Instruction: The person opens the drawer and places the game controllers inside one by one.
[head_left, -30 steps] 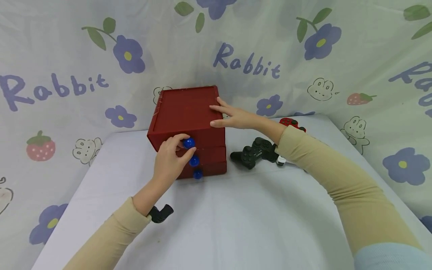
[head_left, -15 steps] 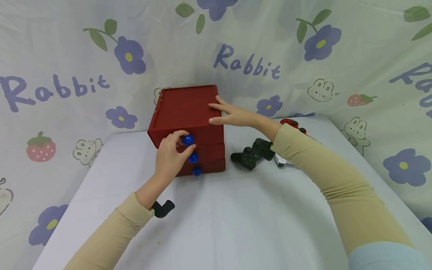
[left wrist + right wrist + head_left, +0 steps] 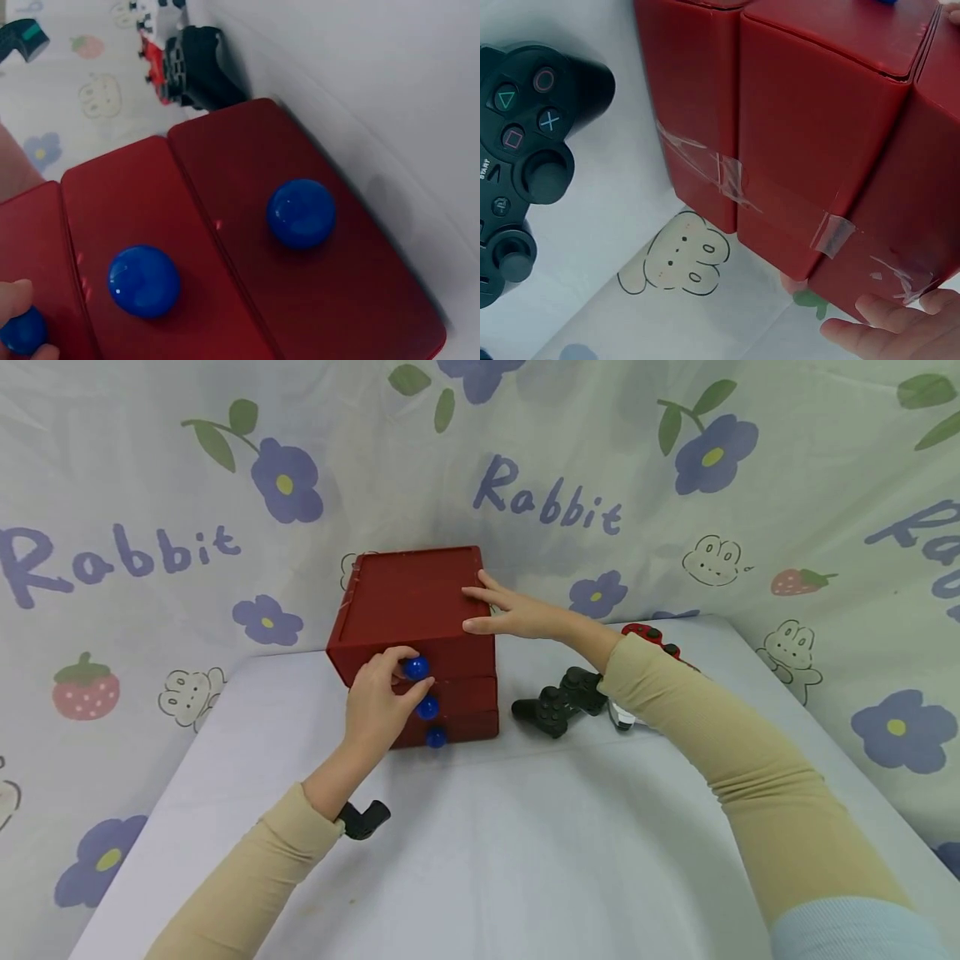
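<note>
A red box of stacked drawers (image 3: 412, 597) stands at the back of the table, with blue round knobs down its front. My left hand (image 3: 375, 702) pinches the top knob (image 3: 416, 668) between thumb and fingers; the left wrist view shows the fingertips around that knob (image 3: 24, 331). The middle knob (image 3: 144, 281) and the bottom knob (image 3: 301, 214) are untouched. My right hand (image 3: 517, 612) rests with spread fingers on the box's right top edge. In the right wrist view its fingers (image 3: 889, 326) lie by the taped side of the box (image 3: 817, 142).
Right of the box lies a black game controller (image 3: 561, 702), with a white one (image 3: 622, 717) partly under my right sleeve and a red one (image 3: 651, 633) behind it. Another black object (image 3: 365, 820) shows beside my left wrist. A printed cloth (image 3: 420, 460) hangs behind the table.
The box and both hands appear slightly higher in the head view than a second ago. The left hand keeps its pinch on the top knob, and the right hand stays on the box.
</note>
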Demonstrator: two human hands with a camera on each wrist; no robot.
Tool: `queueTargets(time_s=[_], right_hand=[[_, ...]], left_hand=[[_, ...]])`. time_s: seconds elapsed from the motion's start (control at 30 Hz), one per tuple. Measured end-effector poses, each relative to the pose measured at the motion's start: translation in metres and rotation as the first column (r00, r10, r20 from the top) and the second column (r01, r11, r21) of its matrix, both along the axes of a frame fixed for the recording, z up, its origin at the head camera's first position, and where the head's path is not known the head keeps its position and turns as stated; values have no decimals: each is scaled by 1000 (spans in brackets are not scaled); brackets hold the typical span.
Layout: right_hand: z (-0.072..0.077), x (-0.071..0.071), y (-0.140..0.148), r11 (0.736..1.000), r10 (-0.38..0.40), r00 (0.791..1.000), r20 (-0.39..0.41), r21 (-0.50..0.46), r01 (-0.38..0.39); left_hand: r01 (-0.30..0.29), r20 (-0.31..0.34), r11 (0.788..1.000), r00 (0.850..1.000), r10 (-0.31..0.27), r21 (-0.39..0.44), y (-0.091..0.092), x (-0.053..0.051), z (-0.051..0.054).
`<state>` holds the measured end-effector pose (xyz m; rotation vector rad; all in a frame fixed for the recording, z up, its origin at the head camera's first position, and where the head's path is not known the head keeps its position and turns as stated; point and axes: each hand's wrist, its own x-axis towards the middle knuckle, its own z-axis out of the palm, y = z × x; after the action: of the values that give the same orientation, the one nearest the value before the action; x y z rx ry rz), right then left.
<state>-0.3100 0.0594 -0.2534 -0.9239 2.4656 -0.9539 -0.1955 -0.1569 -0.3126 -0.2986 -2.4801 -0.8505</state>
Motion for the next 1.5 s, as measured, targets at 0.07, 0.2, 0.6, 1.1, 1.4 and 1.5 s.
queueTargets(time_s=[0.07, 0.2, 0.6, 1.1, 1.4, 1.5], right_hand=[[0, 0, -1, 1000, -6, 1000, 1, 4, 6], [1, 0, -2, 1000, -12, 1000, 11, 8, 12], [2, -8, -4, 1000, -21, 1000, 13, 0, 21], [2, -12, -7, 999, -20, 999, 40, -24, 21], [2, -15, -10, 999, -36, 999, 40, -24, 37], [2, -16, -10, 999, -41, 998, 41, -22, 42]], left_hand=[[-1, 16, 1000, 1000, 1, -4, -1, 0, 2], [-1, 40, 1000, 999, 1, -11, -3, 1, 4], [37, 25, 999, 999, -36, -16, -7, 9, 7], [82, 13, 996, 997, -82, -17, -17, 21, 3], [105, -14, 994, 994, -106, -38, -23, 26, 1], [110, -16, 993, 994, -111, -45, -24, 29, 1]])
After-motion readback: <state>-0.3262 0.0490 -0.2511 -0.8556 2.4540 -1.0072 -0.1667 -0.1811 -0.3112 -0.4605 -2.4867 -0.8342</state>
